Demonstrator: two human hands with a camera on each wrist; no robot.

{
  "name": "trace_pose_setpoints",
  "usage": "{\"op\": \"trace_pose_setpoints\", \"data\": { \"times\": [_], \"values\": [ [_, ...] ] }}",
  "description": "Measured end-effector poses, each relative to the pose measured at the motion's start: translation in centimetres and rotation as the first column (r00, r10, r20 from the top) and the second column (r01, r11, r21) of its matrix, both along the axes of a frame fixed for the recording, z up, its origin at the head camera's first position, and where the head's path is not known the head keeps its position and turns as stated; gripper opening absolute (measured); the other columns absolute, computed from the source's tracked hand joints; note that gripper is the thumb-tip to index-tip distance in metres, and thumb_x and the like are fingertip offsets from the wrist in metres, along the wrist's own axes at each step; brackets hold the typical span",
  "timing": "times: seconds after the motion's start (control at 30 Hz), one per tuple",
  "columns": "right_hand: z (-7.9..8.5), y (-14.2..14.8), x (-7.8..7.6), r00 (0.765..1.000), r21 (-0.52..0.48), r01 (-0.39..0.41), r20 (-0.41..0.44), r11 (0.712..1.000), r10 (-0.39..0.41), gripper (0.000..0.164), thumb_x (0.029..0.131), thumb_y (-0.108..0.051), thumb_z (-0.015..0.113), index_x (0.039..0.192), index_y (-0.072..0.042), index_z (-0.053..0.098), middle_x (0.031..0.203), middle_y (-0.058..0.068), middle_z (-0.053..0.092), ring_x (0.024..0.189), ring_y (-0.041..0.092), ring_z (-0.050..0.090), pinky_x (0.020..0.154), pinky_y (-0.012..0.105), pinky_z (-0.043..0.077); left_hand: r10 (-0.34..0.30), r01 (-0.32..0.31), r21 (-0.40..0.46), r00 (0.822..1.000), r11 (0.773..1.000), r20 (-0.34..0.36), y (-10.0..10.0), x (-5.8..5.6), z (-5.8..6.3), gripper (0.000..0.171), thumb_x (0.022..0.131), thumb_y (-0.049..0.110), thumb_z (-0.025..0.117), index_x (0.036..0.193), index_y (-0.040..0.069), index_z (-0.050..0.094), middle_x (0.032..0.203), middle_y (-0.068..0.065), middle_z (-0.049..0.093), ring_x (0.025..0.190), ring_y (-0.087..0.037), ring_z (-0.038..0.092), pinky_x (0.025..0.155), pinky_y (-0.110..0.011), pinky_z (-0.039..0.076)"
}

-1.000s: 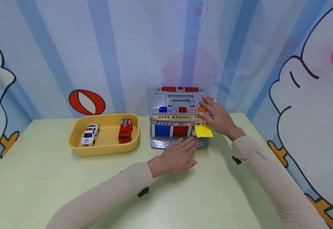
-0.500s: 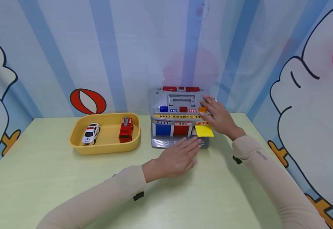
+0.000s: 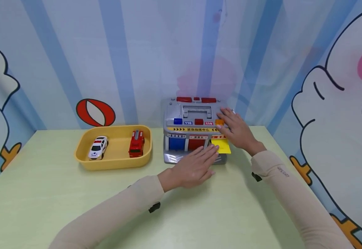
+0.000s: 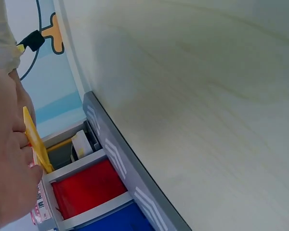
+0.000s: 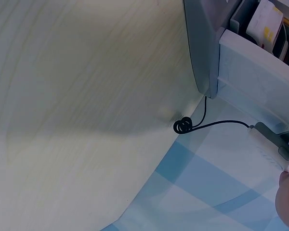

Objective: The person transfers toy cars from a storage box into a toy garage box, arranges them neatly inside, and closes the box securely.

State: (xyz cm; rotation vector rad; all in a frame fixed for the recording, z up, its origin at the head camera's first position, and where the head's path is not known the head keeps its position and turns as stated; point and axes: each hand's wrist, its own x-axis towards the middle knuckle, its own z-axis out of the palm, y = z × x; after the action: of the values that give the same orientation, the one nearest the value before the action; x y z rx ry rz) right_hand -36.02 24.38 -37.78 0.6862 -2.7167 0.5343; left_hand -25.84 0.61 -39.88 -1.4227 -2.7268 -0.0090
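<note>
A grey toy emergency station (image 3: 196,129) stands at the back of the table. It has a blue door (image 3: 177,144), a red door (image 3: 196,144) and a raised yellow door (image 3: 224,148). Behind the yellow door, a white toy vehicle (image 4: 82,143) sits partly inside its bay. My left hand (image 3: 191,169) is held out flat before the station, its fingertips overlapping the yellow door's lower left; contact is unclear. My right hand (image 3: 237,129) rests with spread fingers on the roof's right side, thumb by the orange button (image 3: 219,122).
To the left, a yellow tray (image 3: 112,165) holds a white toy police car (image 3: 98,148) and a red toy fire truck (image 3: 136,144). A coiled black cord (image 5: 183,126) runs from the station to a white-and-grey piece (image 5: 272,144). A printed curtain (image 3: 150,62) hangs behind.
My left hand dipped slightly, then rose, its fingertips now in front of the yellow door's edge. The right hand keeps its place on the roof. The door stays raised.
</note>
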Motion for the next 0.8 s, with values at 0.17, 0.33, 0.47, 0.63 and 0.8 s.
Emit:
{"op": "trace_pose_setpoints", "data": {
  "times": [0.17,0.33,0.47,0.63,0.8],
  "values": [
    [-0.2,0.0,-0.1,1.0,0.0,0.002,0.0,1.0,-0.002,0.066,0.103,-0.052,0.04,0.157,-0.013,0.033,0.168,0.007,0.022,0.157,0.028,0.012,0.126,0.055,0.008,-0.013,0.014,-0.024,1.0,1.0,0.025,0.5,-0.4,-0.8,0.067,0.107,0.046,0.031,0.161,0.012,0.011,0.171,-0.002,0.001,0.158,-0.019,-0.002,0.128,-0.038,0.005],
    [0.0,0.0,-0.1,1.0,0.001,-0.007,-0.009,1.0,0.007,0.067,0.103,-0.053,0.039,0.157,-0.013,0.033,0.167,0.008,0.022,0.157,0.029,0.013,0.126,0.055,0.008,-0.018,0.018,-0.071,1.0,0.997,-0.008,0.7,-0.5,-1.3,0.068,0.107,0.048,0.028,0.161,0.011,0.011,0.171,-0.003,0.001,0.158,-0.019,0.0,0.128,-0.038,0.006],
    [0.0,-0.1,0.0,1.0,-0.004,-0.007,-0.015,1.0,0.007,0.066,0.104,-0.053,0.039,0.156,-0.013,0.034,0.167,0.008,0.023,0.157,0.029,0.014,0.126,0.055,0.008,-0.022,0.022,-0.099,1.0,0.995,-0.007,0.9,-0.7,-1.4,0.067,0.107,0.048,0.028,0.161,0.01,0.014,0.17,-0.003,0.003,0.158,-0.018,0.002,0.128,-0.037,0.005],
    [0.0,-0.1,0.0,1.0,-0.005,-0.001,-0.002,1.0,0.0,0.067,0.103,-0.053,0.039,0.157,-0.013,0.034,0.167,0.008,0.023,0.157,0.028,0.013,0.126,0.055,0.008,-0.002,0.001,-0.142,1.0,0.99,-0.011,1.4,-0.9,-1.5,0.067,0.107,0.049,0.027,0.16,0.01,0.015,0.17,-0.004,0.004,0.158,-0.02,0.002,0.127,-0.036,0.005],
    [0.0,0.0,0.0,1.0,-0.006,0.001,0.018,1.0,-0.001,0.066,0.104,-0.051,0.04,0.157,-0.013,0.033,0.167,0.008,0.022,0.157,0.028,0.011,0.126,0.055,0.006,0.021,-0.025,-0.181,1.0,0.983,-0.023,1.9,-1.4,-1.9,0.068,0.107,0.05,0.026,0.161,0.011,0.015,0.17,-0.004,0.004,0.158,-0.021,0.002,0.128,-0.037,0.005]
  ]
}}
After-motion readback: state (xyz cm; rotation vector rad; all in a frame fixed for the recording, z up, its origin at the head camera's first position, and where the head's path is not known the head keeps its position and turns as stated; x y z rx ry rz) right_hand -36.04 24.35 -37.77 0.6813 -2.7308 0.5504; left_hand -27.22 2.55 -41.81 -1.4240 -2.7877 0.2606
